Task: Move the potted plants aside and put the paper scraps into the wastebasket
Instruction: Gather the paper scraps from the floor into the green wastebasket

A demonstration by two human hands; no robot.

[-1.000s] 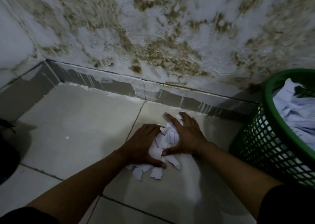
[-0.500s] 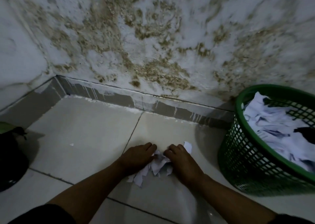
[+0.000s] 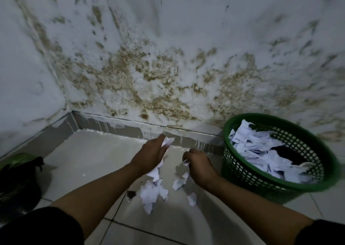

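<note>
Both hands (image 3: pixel 151 154) (image 3: pixel 198 163) have lifted, spilling paper scraps (image 3: pixel 153 190).

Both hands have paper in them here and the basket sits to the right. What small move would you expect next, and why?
Probably both hands swing right and drop their loads over the green wastebasket. The left hand and right hand each grip paper scraps, lifted off the floor, and the wastebasket already holds paper. Loose scraps lie on the tiles below, so another scoop seems needed afterwards.
</note>
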